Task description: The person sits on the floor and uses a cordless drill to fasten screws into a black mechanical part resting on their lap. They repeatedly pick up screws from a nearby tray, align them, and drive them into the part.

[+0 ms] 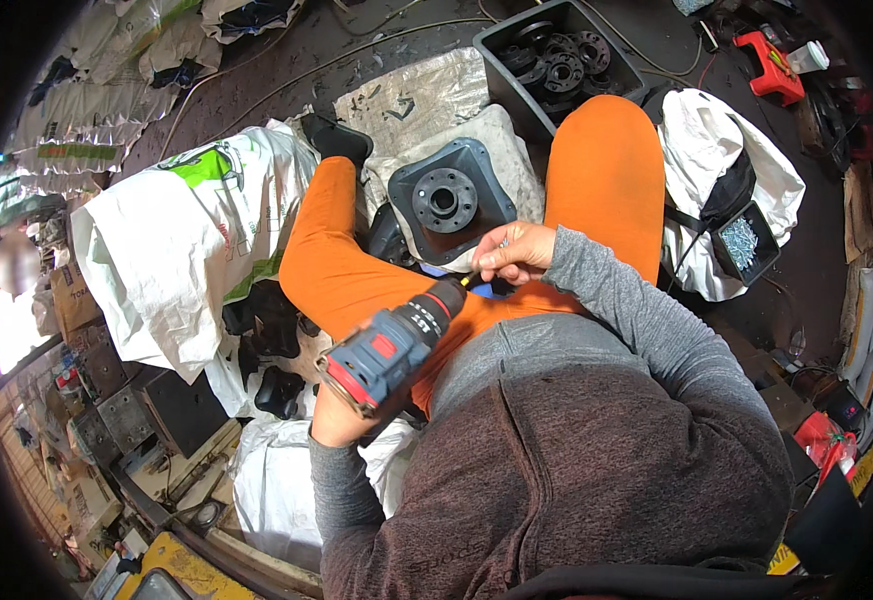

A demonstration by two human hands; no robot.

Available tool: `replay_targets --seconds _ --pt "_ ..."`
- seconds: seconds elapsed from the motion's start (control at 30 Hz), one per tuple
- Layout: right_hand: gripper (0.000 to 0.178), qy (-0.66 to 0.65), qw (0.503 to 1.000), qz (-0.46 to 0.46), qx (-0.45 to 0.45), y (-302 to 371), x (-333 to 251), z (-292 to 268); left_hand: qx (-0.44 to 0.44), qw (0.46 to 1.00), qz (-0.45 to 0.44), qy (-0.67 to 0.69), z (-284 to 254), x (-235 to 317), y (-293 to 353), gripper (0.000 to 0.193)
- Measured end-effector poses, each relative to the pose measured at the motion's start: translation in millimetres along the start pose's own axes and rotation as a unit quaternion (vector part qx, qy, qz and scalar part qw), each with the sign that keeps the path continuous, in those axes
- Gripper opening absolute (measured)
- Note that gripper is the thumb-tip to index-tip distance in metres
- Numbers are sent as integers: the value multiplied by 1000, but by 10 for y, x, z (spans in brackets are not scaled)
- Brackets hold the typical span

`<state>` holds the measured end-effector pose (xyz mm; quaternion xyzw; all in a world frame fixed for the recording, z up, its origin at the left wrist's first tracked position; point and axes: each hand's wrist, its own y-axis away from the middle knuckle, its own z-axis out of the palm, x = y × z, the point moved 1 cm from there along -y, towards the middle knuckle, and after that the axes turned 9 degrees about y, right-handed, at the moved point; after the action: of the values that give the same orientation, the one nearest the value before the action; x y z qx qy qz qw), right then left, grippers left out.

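My left hand [340, 420] is closed round the handle of a blue-grey cordless drill [382, 355] with red parts, its chuck aimed up and to the right. A short bit [472, 281] with a yellow band sticks out of the chuck. At the bit's tip my right hand [517, 252] has thumb and fingers pinched together; whatever they hold is too small to make out. Between my legs, beyond the hands, lies a dark square moulded part [492, 185] with rounded corners. A round black flange [445, 200] with a ring of holes sits in its middle.
A grey bin [632, 88] of black flanges stands at the far side. A small black box [763, 222] of screws rests on a white sack [722, 130] at right. Another white sack [172, 255] and dark parts [279, 390] lie at left. Cables [327, 68] cross the floor.
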<state>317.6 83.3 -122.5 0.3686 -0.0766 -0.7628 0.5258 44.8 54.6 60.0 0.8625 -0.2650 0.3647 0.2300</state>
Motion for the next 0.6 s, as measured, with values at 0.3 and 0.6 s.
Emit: replay_targets --seconds 0.3,0.6 --pt "41 -71 953 -50 290 -161 136 -84 53 997 -41 -43 -143 -84 -140 35" --pt "30 -51 896 -123 424 -679 62 -279 4 979 -202 -3 -176 -337 -629 33"
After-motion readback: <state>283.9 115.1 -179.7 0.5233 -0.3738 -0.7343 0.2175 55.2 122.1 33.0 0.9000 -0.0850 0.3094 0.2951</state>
